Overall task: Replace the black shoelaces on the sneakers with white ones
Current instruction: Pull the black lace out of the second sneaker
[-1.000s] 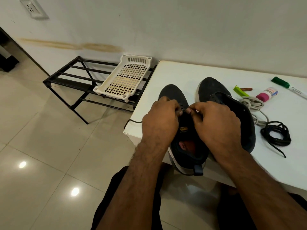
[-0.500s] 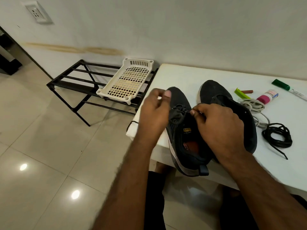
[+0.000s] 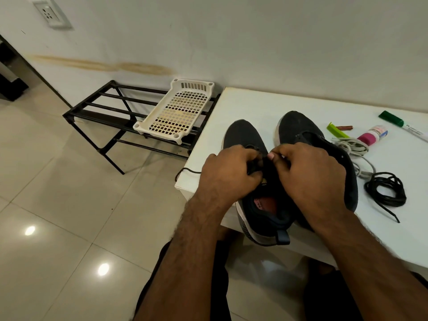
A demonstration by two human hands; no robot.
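Two black sneakers stand side by side on the white table (image 3: 250, 105). On the left sneaker (image 3: 243, 137), whose heel overhangs the front edge, both hands work at the lacing. My left hand (image 3: 228, 172) has its fingers curled round the black lace at the eyelets. My right hand (image 3: 310, 174) pinches the lace from the other side; its thumbnail shows. An end of that black lace (image 3: 185, 171) hangs over the table's left edge. The right sneaker (image 3: 298, 126) shows no lace. A coiled black lace (image 3: 385, 189) and a bundle of white laces (image 3: 352, 148) lie to its right.
At the back right of the table lie a green marker (image 3: 404, 126), a pink-capped small bottle (image 3: 371, 135), a lime green clip (image 3: 337, 130) and a small brown stick (image 3: 344, 127). A black metal rack (image 3: 111, 117) with a white perforated tray (image 3: 178, 112) stands left of the table on the tiled floor.
My left hand, lifted away to the left half a second ago, has come back onto the lacing of the left sneaker. My right hand stayed at the eyelets.
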